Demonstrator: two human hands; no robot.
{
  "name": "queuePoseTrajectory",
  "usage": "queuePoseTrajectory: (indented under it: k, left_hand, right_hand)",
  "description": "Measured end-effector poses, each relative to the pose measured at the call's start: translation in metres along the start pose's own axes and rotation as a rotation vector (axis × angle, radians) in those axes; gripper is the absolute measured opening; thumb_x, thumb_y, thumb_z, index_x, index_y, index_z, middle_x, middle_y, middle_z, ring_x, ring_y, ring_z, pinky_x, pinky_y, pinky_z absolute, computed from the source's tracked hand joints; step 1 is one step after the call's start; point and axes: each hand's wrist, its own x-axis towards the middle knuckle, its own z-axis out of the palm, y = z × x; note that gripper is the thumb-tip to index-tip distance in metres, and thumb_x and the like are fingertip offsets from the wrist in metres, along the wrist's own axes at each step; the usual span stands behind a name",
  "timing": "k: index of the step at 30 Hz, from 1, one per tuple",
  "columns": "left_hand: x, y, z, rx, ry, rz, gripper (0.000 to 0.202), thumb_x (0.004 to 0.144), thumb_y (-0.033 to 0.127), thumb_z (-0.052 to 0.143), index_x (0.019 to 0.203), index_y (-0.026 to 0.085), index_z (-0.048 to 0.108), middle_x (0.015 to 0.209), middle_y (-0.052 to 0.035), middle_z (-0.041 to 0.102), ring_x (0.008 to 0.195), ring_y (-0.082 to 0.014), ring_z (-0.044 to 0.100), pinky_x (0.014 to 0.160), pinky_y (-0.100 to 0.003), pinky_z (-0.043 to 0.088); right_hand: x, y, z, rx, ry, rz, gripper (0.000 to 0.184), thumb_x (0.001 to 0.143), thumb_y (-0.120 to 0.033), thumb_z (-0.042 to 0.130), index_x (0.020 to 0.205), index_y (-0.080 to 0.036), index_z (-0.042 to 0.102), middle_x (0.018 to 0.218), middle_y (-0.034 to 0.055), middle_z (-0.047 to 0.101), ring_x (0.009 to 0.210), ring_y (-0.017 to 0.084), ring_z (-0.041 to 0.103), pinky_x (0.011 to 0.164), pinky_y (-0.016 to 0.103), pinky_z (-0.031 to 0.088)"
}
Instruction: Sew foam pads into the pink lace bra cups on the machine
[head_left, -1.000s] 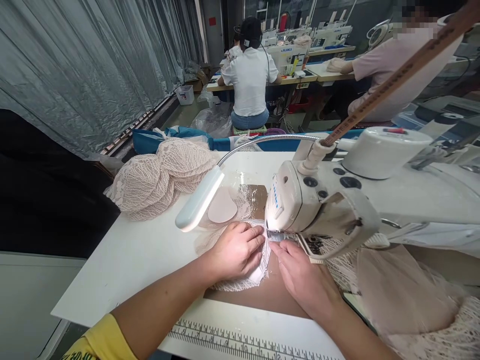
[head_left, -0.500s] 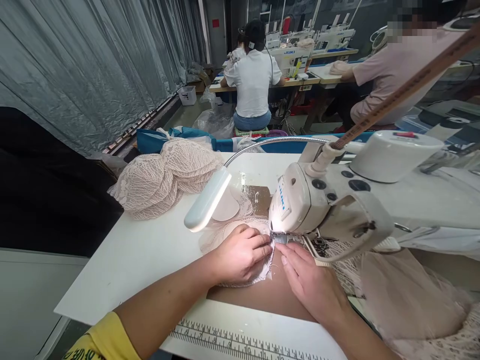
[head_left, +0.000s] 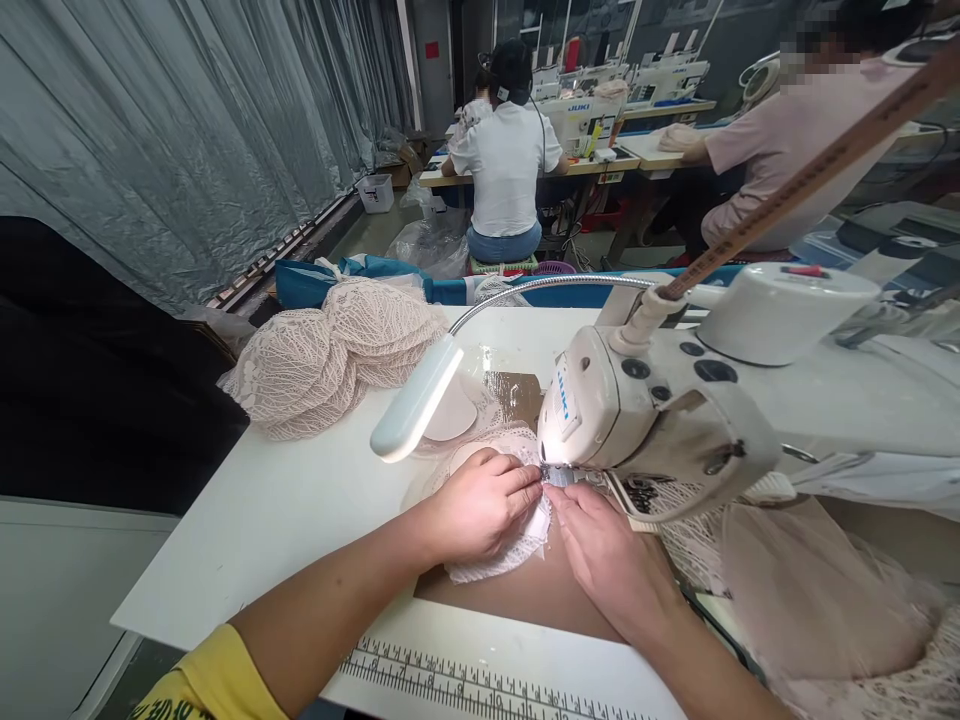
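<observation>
At the front of the white sewing table (head_left: 262,520), just under the head of the white Juki sewing machine (head_left: 622,410), my left hand (head_left: 480,505) lies on a pale pink lace cup (head_left: 502,555) with a white edge. Its fingers are bent and pressed close together, and their tips bunch the lace and hold it right up against the needle area. My right hand (head_left: 611,555) comes in from the other side, fingers straight and side by side, with the fingertips resting on the same edge of lace so that the two hands nearly meet at the presser foot; the foot itself is too small and bright for me to make out. The cup sits partly on a flat brown panel (head_left: 525,600) set into the tabletop, and a printed black-and-white ruler strip (head_left: 465,680) runs along the near edge. A white gooseneck lamp (head_left: 416,400) hangs just beyond my left knuckles. Farther back on the left lies a stack of pink lace cups (head_left: 330,355), well apart from my hands. More lace fabric (head_left: 810,590) is heaped to my right under the machine arm. Behind, a person in a white shirt (head_left: 506,165) and a person in a pink shirt (head_left: 787,140) sit at other tables.
</observation>
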Motion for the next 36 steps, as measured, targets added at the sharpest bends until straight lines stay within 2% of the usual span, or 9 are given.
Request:
queuePoseTrajectory:
  k: [10,18,26,28,32,36]
  left_hand:
    - [0.005,-0.006,-0.003,-0.013,-0.01,0.006,0.03,0.093,0.018,0.043,0.119,0.012,0.056,0.118,-0.0128,0.063,0.108,-0.0241,0.052,0.088,-0.039,0.043]
    - [0.005,-0.01,-0.005,0.0,0.024,-0.083,0.032,0.093,0.023,0.041,0.119,0.012,0.058,0.123,-0.0119,0.061,0.109,-0.0265,0.051,0.089,-0.041,0.042]
    - [0.001,-0.012,-0.005,0.037,0.058,-0.14,0.03,0.09,0.02,0.046,0.116,0.015,0.059,0.123,-0.0109,0.061,0.111,-0.0274,0.051,0.088,-0.043,0.041]
    - [0.0,-0.012,-0.007,0.041,0.05,-0.103,0.029,0.089,0.019,0.048,0.116,0.015,0.059,0.124,-0.0101,0.061,0.112,-0.027,0.051,0.089,-0.042,0.041]
    - [-0.001,-0.011,-0.01,0.035,0.007,0.054,0.024,0.094,0.019,0.045,0.112,0.017,0.061,0.124,-0.0086,0.062,0.113,-0.0228,0.051,0.092,-0.04,0.04]
    - [-0.002,-0.011,-0.009,0.039,-0.019,0.137,0.027,0.098,0.021,0.039,0.11,0.017,0.063,0.121,-0.0099,0.064,0.105,-0.0193,0.056,0.086,-0.037,0.042]
  right_hand:
    - [-0.001,0.004,-0.003,0.077,-0.028,-0.003,0.038,0.092,-0.014,0.037,0.11,-0.019,0.07,0.102,0.0117,0.07,0.086,0.019,0.064,0.076,0.028,0.051]
    - [0.005,0.005,-0.005,0.132,-0.066,-0.039,0.039,0.093,-0.014,0.034,0.112,-0.011,0.068,0.094,0.0141,0.069,0.08,0.02,0.064,0.073,0.03,0.052]
    - [0.003,0.007,-0.008,0.168,-0.09,-0.027,0.037,0.093,-0.016,0.038,0.114,-0.014,0.068,0.095,0.0118,0.069,0.082,0.019,0.065,0.07,0.028,0.053]
    - [0.001,0.008,-0.008,0.171,-0.074,-0.007,0.036,0.093,-0.017,0.039,0.113,-0.016,0.068,0.098,0.0109,0.07,0.083,0.019,0.066,0.071,0.028,0.053]
    - [-0.002,0.007,-0.01,0.163,-0.05,-0.007,0.036,0.091,-0.014,0.04,0.112,-0.018,0.069,0.102,0.0089,0.071,0.087,0.019,0.066,0.073,0.028,0.052]
    - [-0.001,0.004,-0.013,0.095,-0.05,-0.075,0.038,0.089,-0.011,0.039,0.111,-0.018,0.069,0.095,0.0066,0.07,0.077,0.016,0.064,0.067,0.026,0.048]
